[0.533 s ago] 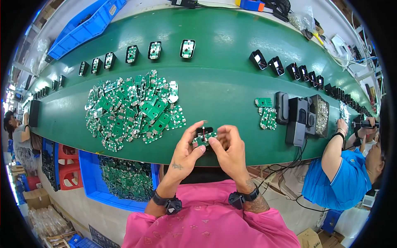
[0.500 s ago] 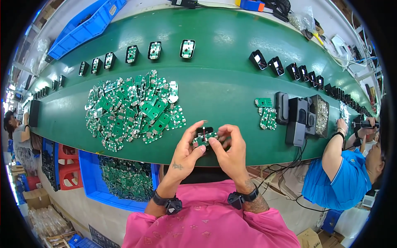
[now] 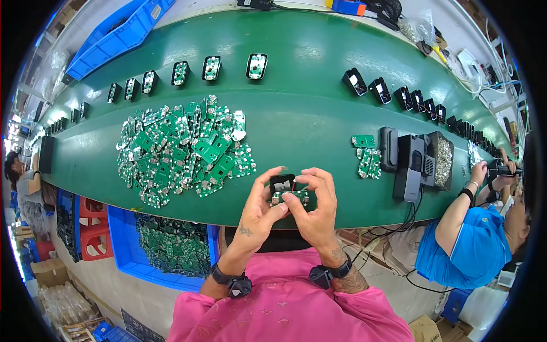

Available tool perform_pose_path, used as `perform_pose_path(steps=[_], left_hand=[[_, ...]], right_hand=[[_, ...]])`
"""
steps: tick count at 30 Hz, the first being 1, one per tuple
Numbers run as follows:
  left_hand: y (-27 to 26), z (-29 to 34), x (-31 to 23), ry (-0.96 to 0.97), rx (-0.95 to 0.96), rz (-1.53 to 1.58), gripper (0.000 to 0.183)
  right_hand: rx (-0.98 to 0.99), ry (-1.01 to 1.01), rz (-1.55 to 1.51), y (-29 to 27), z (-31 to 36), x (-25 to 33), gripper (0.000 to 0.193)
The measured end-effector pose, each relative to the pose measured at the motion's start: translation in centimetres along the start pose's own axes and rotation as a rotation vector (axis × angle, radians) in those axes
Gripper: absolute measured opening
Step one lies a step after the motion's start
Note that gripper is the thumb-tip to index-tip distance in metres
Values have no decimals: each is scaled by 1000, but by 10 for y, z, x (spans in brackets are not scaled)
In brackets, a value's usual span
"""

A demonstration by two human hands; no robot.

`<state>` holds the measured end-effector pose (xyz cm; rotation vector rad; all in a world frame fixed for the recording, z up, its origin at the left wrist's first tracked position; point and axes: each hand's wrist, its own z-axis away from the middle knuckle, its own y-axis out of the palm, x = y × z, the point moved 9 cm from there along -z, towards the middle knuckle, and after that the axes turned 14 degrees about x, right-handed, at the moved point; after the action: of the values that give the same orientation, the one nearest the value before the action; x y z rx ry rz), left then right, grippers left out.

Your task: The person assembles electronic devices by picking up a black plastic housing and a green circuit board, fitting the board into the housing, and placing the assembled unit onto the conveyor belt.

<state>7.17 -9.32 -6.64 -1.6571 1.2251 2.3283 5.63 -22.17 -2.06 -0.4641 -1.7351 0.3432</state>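
Note:
Close to the table's near edge, my left hand (image 3: 257,210) is wrapped round a small black plastic housing (image 3: 280,186), thumb low at its near side. A green circuit board (image 3: 297,197) lies at the housing's near end, outside its opening. The thumb of my right hand (image 3: 317,212) presses on this board, while its fingers curl round the housing's far right side. A thin red wire (image 3: 294,185) shows between housing and board. Up and to the left lies a wide heap of green circuit boards (image 3: 182,151).
Black housings with boards (image 3: 211,68) line the far left; housings without visible boards (image 3: 380,91) line the far right. Grey-black devices (image 3: 408,171) stand right, beside a tray of small metal parts (image 3: 443,162). A blue bin (image 3: 122,251) sits below left. A co-worker in blue (image 3: 467,245) works at right.
The circuit board has turned level and shifted slightly right, uncovering more of the housing's inside. My right fingers have drawn in round the housing. The co-worker's arm at right has moved right.

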Motion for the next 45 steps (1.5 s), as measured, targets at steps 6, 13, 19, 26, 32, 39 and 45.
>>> perform_pose_path(steps=[6,13,19,26,32,39,45], left_hand=[[-1,0,0,-20,-46,-88,56],[-6,2,3,-4,-70,-50,57],[-6,4,-6,0,-84,-164,57],[-5,3,-1,-43,-52,-124,55],[-7,6,0,82,-133,-294,52],[-4,4,3,62,-130,-159,49],[2,4,-3,-20,-39,-162,52]], right_hand=[[0,64,-265,2,1,-13,28],[-56,-42,87,-1,2,4,18],[55,214,-324,6,7,-32,14],[81,235,-387,10,3,-36,14],[-13,-69,55,2,-1,12,35],[23,-141,1,5,3,11,15],[33,-128,-197,3,9,4,10]])
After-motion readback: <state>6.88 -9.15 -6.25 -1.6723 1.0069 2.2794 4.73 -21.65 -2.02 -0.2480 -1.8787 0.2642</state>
